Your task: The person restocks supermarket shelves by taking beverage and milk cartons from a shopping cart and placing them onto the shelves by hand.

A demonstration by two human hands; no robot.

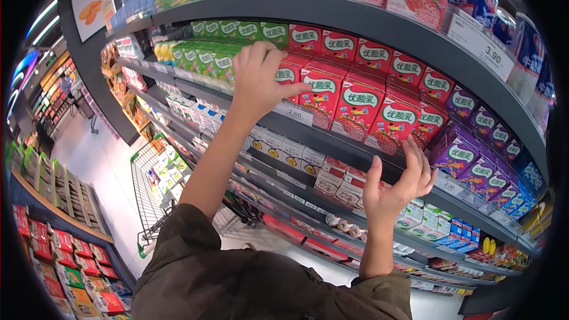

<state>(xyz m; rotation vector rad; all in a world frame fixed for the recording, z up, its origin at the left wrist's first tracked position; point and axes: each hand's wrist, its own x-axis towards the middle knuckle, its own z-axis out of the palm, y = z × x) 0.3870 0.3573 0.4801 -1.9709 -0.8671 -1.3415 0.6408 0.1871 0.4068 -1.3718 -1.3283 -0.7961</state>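
showing glossy red cartons [358, 102], green-lettered white label, strawberry print, boxy

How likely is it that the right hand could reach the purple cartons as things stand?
Probably yes: the right hand is open and close by, and nothing seems to cover the purple cartons' fronts.

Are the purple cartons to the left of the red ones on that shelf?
No, the purple cartons sit right of the red cartons, with green cartons on the left.
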